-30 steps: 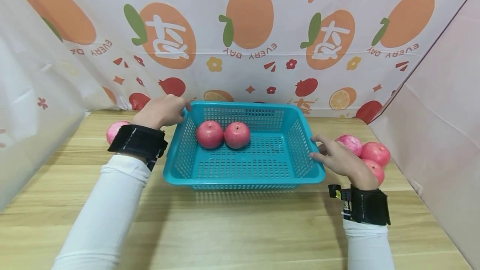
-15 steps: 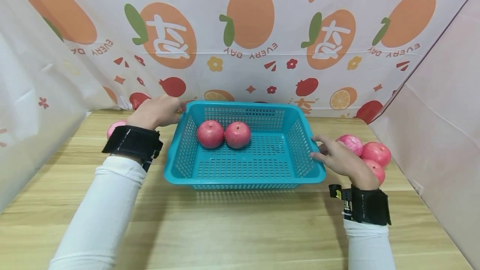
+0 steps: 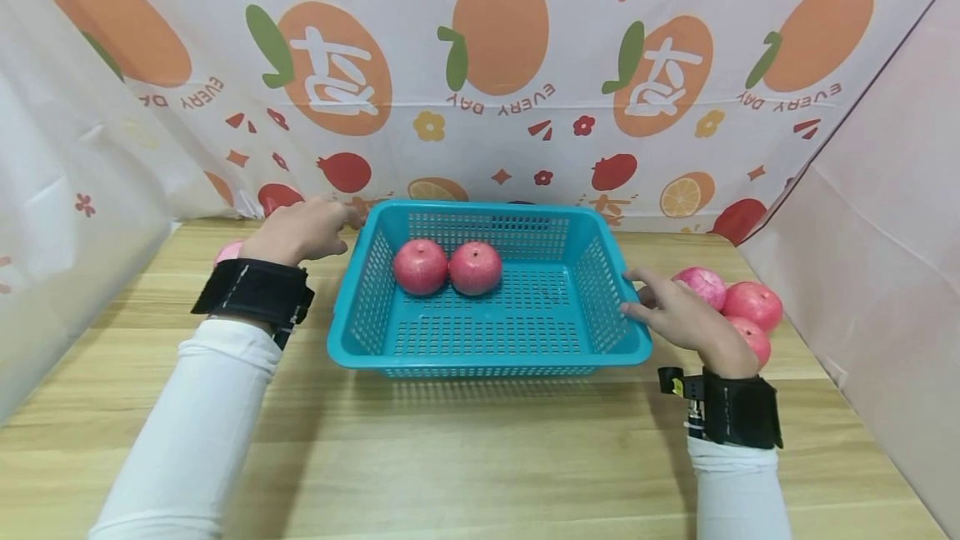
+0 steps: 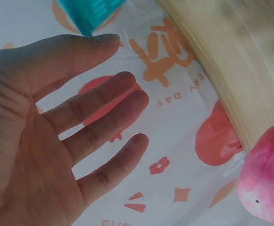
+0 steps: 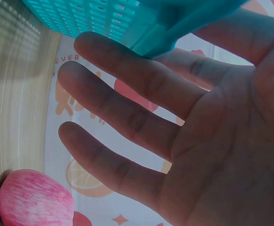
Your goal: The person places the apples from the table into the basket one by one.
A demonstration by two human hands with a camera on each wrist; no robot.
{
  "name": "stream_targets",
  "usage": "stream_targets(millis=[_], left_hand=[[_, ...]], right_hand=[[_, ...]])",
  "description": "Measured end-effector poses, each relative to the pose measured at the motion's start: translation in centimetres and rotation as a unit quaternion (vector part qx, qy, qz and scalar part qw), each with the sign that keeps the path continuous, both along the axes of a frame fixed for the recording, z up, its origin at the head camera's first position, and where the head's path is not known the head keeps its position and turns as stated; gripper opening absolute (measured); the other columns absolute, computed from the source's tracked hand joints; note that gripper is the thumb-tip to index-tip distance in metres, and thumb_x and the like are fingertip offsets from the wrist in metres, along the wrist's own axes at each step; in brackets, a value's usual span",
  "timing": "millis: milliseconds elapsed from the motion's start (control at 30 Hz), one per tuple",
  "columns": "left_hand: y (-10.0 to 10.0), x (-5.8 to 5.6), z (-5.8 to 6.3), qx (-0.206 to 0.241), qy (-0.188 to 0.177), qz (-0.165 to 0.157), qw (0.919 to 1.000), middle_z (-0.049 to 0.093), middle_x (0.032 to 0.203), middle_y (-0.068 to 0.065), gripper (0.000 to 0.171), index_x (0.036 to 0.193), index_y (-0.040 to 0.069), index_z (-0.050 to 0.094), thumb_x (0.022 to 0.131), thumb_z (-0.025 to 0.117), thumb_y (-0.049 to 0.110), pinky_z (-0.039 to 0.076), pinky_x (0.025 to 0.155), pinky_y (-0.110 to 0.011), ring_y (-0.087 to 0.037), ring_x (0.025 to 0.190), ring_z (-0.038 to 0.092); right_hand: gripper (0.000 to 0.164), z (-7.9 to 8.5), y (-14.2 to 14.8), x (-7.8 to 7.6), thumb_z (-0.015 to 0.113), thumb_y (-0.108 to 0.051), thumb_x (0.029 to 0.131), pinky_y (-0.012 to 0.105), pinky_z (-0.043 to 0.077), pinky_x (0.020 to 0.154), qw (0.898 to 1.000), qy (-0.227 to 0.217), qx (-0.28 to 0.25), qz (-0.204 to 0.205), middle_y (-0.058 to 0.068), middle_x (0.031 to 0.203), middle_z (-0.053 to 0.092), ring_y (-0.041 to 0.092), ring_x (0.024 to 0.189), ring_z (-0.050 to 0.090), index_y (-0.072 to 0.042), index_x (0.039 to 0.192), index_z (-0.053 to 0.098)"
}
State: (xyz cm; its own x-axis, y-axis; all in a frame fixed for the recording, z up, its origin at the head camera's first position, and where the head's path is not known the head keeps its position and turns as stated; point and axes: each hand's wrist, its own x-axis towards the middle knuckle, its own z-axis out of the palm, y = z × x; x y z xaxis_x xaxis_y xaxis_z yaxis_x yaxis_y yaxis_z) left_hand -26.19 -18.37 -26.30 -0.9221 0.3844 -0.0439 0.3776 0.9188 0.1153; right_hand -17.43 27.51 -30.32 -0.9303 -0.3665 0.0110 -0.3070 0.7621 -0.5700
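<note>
A blue plastic basket (image 3: 491, 361) with slotted walls stands on the wooden table, and two red apples (image 3: 421, 267) sit side by side in its left part. To the left of it is my left hand (image 3: 303, 232), a little apart from the rim in the head view. Its fingers are loosely extended with nothing in them in the left wrist view, the thumb just below a basket corner (image 4: 92, 14). My right hand (image 3: 686, 319) holds the basket's right rim, thumb and index finger over the edge; the other fingers stretch below the rim (image 5: 174, 28) in the right wrist view.
Several pink-red apples (image 3: 752, 307) lie beyond my right hand. A pink apple (image 3: 227, 252) lies behind my left wrist, mostly hidden in the head view. A fruit-printed white sheet (image 3: 495, 148) hangs close behind the basket. Pale side walls (image 3: 892, 257) bound the table.
My left hand has drawn off the basket's left rim, moving left and slightly down. The right hand, basket and the apples in it stay about where they were.
</note>
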Motion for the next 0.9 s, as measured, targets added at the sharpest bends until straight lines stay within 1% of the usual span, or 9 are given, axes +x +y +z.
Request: stream_targets(millis=[200,433,667,767,900], left_hand=[[-0.9,-0.1,-0.4,-0.002,-0.002,0.003,1.0,0.06,0.106,-0.019,0.043,0.116,0.004,0.058,0.074,0.068,0.007,0.053,0.065,-0.051,-0.033,0.088,0.053],[-2.3,-0.1,-0.7,-0.007,-0.002,0.026,0.9996,0.061,0.099,-0.022,0.038,0.11,0.003,0.06,0.074,0.068,0.009,0.053,0.062,-0.05,-0.031,0.076,0.054],[-3.5,-0.2,-1.2,-0.006,-0.008,0.035,0.9993,0.062,0.094,-0.02,0.039,0.109,0.002,0.06,0.073,0.071,0.012,0.052,0.064,-0.051,-0.03,0.077,0.052],[-4.0,-0.1,-1.4,-0.011,-0.013,0.037,0.9992,0.062,0.095,-0.02,0.041,0.11,0.001,0.06,0.072,0.072,0.012,0.052,0.065,-0.051,-0.03,0.077,0.053],[-4.5,-0.2,-1.6,-0.016,-0.013,0.044,0.9988,0.06,0.098,-0.023,0.043,0.111,-0.001,0.059,0.072,0.072,0.012,0.052,0.065,-0.052,-0.033,0.08,0.051]], right_hand=[[0.05,-0.1,0.0,0.0,0.059,-0.015,0.087,0.047,0.054,0.07,1.0,-0.002,-0.002,0.0,0.022,0.099,0.061,0.027,0.084,0.06,0.005,0.127,0.037],[0.05,0.1,0.1,0.0,0.059,-0.015,0.087,0.047,0.054,0.07,1.0,-0.005,-0.007,0.001,0.022,0.1,0.061,0.027,0.085,0.06,0.005,0.127,0.037],[0.049,0.3,0.0,-0.1,0.058,-0.014,0.087,0.047,0.054,0.07,1.0,-0.006,-0.009,0.003,0.022,0.101,0.061,0.028,0.085,0.06,0.005,0.127,0.037],[0.049,0.3,-0.1,-0.2,0.058,-0.014,0.087,0.047,0.054,0.07,1.0,-0.006,-0.009,0.004,0.022,0.101,0.061,0.027,0.085,0.06,0.005,0.127,0.037],[0.049,0.2,-0.1,-0.1,0.059,-0.014,0.087,0.047,0.054,0.07,1.0,-0.008,-0.012,0.003,0.022,0.101,0.061,0.027,0.085,0.06,0.005,0.127,0.037]])
